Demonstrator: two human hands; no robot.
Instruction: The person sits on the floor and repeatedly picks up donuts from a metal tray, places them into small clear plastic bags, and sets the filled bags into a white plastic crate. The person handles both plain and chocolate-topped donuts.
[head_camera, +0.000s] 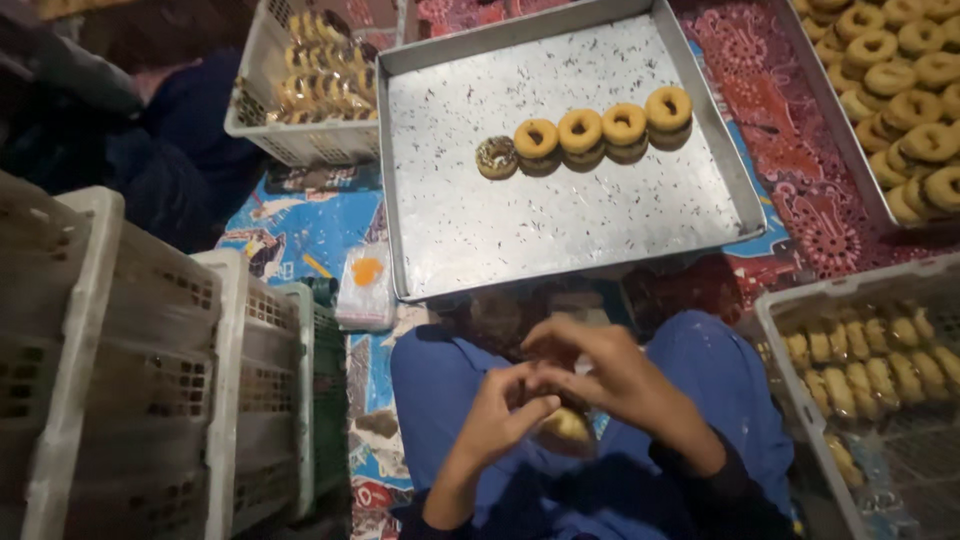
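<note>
My left hand (497, 414) and my right hand (600, 372) meet over my lap, above blue trousers. Between them they grip a doughnut in a clear wrapper (566, 427), which shows just below the fingers. Beyond my knees lies a large metal tray (470, 225) with a short row of ring doughnuts (582, 135); the leftmost one has a darker topping.
White plastic crates (130, 350) stand stacked at my left. A crate of wrapped doughnuts (312, 80) sits at the back left, another (870, 365) at my right. A second tray full of doughnuts (900, 95) lies at the top right. A small plastic bag (366, 285) rests on the patterned mat.
</note>
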